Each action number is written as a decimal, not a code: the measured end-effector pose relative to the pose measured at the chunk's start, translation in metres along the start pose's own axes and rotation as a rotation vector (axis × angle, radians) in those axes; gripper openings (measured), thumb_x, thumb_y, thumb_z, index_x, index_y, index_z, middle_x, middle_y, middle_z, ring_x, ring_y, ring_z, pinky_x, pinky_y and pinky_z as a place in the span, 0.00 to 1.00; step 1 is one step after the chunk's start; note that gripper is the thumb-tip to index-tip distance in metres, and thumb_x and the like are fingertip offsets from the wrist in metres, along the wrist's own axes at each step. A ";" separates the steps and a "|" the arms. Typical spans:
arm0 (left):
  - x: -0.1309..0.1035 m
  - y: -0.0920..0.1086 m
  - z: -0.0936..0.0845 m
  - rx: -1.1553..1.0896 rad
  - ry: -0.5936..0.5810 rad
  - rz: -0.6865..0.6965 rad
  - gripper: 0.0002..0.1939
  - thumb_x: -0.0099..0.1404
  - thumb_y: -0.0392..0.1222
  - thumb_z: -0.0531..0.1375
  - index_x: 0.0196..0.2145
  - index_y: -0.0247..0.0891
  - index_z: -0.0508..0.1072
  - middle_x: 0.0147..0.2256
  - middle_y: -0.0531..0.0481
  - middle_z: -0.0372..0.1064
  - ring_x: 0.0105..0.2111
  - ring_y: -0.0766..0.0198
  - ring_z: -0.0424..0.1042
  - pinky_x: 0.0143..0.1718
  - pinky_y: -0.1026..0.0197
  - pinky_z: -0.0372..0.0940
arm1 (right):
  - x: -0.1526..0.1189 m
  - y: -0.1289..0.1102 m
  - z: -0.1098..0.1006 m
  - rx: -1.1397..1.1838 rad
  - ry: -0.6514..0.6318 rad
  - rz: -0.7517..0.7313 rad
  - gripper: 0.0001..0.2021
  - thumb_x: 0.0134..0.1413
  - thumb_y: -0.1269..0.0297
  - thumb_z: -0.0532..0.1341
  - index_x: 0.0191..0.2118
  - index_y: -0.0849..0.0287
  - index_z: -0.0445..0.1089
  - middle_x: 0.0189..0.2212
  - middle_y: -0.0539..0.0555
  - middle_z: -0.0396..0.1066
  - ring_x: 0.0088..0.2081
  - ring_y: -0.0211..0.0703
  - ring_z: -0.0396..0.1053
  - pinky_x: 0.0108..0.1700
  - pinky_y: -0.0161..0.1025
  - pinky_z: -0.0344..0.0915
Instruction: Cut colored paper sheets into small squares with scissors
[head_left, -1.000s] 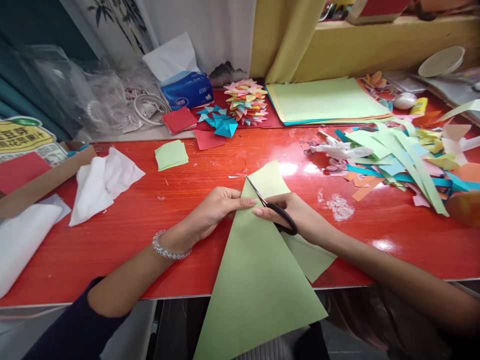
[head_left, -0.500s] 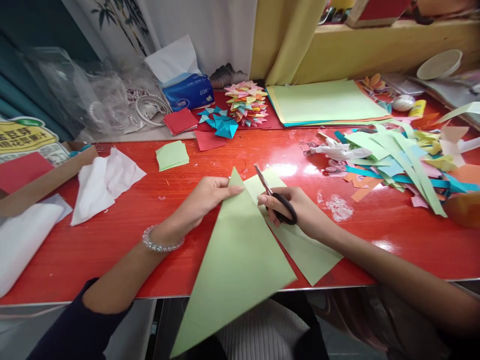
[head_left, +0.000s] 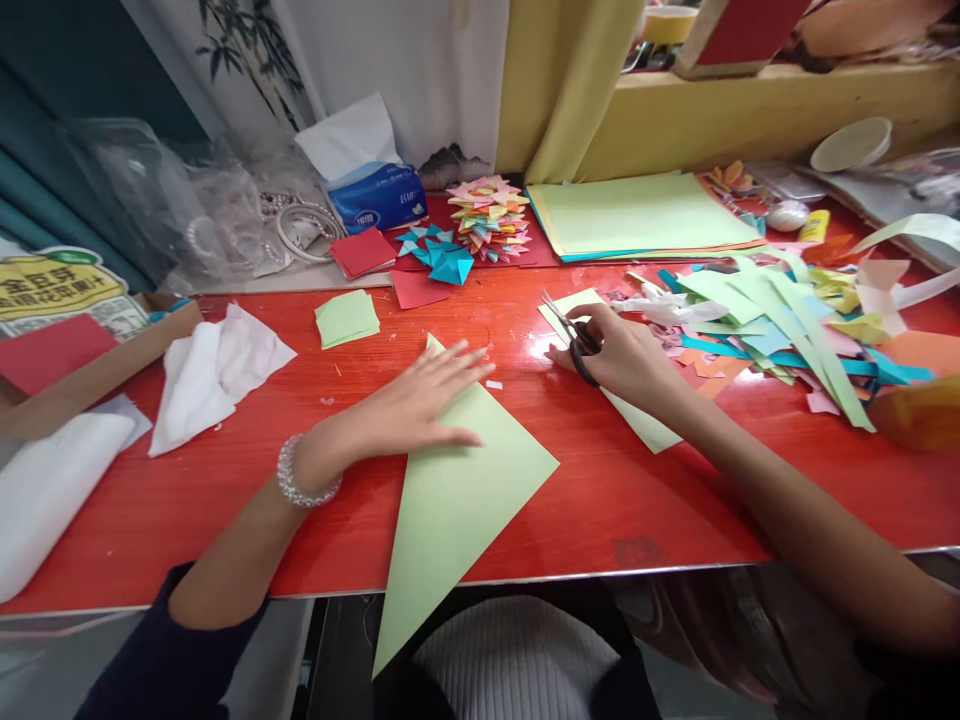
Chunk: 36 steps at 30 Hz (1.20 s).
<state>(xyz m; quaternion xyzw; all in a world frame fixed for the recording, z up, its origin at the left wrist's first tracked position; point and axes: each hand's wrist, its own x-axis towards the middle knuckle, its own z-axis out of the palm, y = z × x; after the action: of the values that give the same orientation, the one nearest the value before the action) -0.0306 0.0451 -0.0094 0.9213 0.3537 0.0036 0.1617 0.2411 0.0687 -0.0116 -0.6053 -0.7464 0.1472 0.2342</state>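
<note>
A light green paper triangle (head_left: 472,480) lies on the red table, its lower corner hanging past the front edge. My left hand (head_left: 412,405) rests on its upper part with fingers spread. Black-handled scissors (head_left: 582,352) are in my right hand (head_left: 630,360), blades pointing up and left. Under that hand lies a light green paper strip (head_left: 645,425), partly hidden by it. Between my hands sits a small white scrap (head_left: 494,385).
Small green squares (head_left: 349,320), red squares (head_left: 363,252) and folded blue pieces (head_left: 448,262) lie behind my left hand. Cut paper scraps (head_left: 795,320) are heaped at right. Large green sheets (head_left: 637,215) and a tissue pack (head_left: 379,197) stand at the back.
The green triangle has come down flat and left on the table. My left hand has let go of its tip and spread over it. My right hand, scissors and the green strip moved up and right.
</note>
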 end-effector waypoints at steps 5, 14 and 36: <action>0.004 0.017 0.021 0.079 -0.008 -0.107 0.44 0.61 0.68 0.42 0.65 0.37 0.39 0.66 0.43 0.31 0.65 0.52 0.31 0.63 0.46 0.32 | 0.000 0.004 -0.003 0.121 0.020 -0.004 0.20 0.47 0.61 0.61 0.47 0.56 0.59 0.34 0.54 0.69 0.34 0.44 0.67 0.33 0.40 0.61; -0.002 0.005 0.004 0.096 0.070 -0.167 0.38 0.62 0.64 0.46 0.61 0.36 0.51 0.59 0.38 0.50 0.58 0.50 0.51 0.57 0.49 0.50 | 0.003 0.004 -0.012 0.028 0.040 0.093 0.17 0.48 0.60 0.61 0.45 0.56 0.64 0.32 0.54 0.71 0.34 0.47 0.68 0.28 0.39 0.58; -0.003 -0.001 -0.015 -0.374 0.186 -0.273 0.12 0.62 0.49 0.55 0.40 0.41 0.64 0.40 0.50 0.68 0.37 0.61 0.66 0.36 0.59 0.58 | 0.013 0.056 -0.032 -0.410 -0.243 -0.120 0.24 0.51 0.62 0.55 0.55 0.59 0.62 0.51 0.63 0.65 0.50 0.58 0.63 0.45 0.49 0.62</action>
<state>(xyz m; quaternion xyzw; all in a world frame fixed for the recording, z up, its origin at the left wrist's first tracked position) -0.0349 0.0486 0.0052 0.8147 0.4816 0.1319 0.2949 0.3024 0.0919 -0.0101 -0.5727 -0.8179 0.0503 0.0232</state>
